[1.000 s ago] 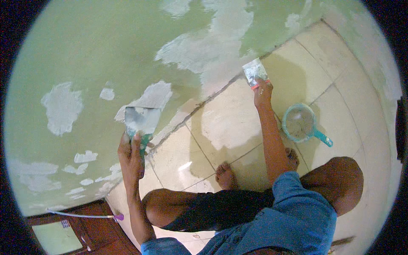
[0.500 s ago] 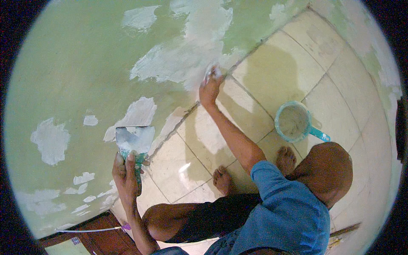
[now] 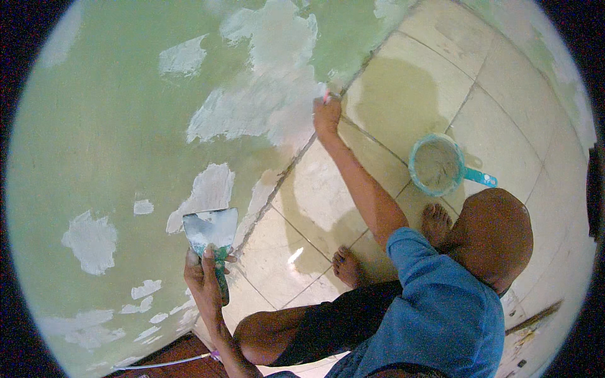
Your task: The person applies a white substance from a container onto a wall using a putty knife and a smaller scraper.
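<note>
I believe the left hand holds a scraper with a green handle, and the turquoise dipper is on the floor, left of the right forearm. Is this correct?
Not quite: in the head view, the turquoise dipper is on the floor, right of the right forearm. The left hand does hold the green-handled scraper.

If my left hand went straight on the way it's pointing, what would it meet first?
Likely the green wall, around the white patch just beyond the scraper in your left hand; the depth between them is unclear.
</note>
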Tool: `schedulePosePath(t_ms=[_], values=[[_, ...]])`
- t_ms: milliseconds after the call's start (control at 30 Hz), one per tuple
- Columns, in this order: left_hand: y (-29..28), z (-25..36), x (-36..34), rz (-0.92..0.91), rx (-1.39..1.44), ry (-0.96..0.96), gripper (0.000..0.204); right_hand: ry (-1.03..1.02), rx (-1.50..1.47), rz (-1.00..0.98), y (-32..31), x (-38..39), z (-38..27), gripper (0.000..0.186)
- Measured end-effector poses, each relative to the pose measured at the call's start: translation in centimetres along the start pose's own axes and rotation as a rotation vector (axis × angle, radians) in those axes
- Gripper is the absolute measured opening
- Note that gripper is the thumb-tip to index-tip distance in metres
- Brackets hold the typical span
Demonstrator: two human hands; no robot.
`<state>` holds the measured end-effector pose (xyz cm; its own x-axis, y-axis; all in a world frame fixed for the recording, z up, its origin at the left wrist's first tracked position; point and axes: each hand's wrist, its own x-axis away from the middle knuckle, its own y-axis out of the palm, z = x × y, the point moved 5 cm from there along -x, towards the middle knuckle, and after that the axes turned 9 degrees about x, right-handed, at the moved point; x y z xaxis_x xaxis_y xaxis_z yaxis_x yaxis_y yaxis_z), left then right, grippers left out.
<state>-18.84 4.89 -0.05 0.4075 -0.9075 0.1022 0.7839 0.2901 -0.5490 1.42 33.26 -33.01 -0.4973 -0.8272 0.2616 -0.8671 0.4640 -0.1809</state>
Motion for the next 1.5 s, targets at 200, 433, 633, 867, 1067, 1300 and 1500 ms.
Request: schedulePosePath(t_ms=[200, 433, 633, 867, 1067, 1300, 1500], values=[[0.5, 0.2, -0.5, -0.03, -0.028, 0.02, 0.026, -0.496, 0.0, 0.003, -3.2, 9.3, -6.2, 0.027], [1.4, 0.4, -1.3, -0.067, -0.012, 0.013, 0.027, -0.358, 0.09, 0.237, -5.2, 2.1, 0.6, 0.049], [2.4, 1.1, -0.7, -0.074, 0.019, -0.011, 0.027, -0.496, 0.463, 0.394, 0.7, 5.0, -2.5, 0.062], [2.5, 1.8, -0.5, -0.093, -0.007, -0.002, 0.026, -0.119, 0.041, -0.021, -1.4, 5.9, 2.9, 0.022], [1.7, 1.5, 0.0, -0.073, 0.001, -0.029, 0.025, 0.06, -0.04, -0.045, -2.9, -3.7, 0.7, 0.028], [1.2, 1.0, -0.1, -0.061, -0.005, -0.029, 0.028, -0.549, 0.186, -0.008, -1.4, 12.0, -5.2, 0.047], [1.0, 0.2, -0.7, -0.079, -0.033, 0.021, 0.027, -0.279, 0.203, 0.201, -4.0, 5.2, 1.4, 0.03]])
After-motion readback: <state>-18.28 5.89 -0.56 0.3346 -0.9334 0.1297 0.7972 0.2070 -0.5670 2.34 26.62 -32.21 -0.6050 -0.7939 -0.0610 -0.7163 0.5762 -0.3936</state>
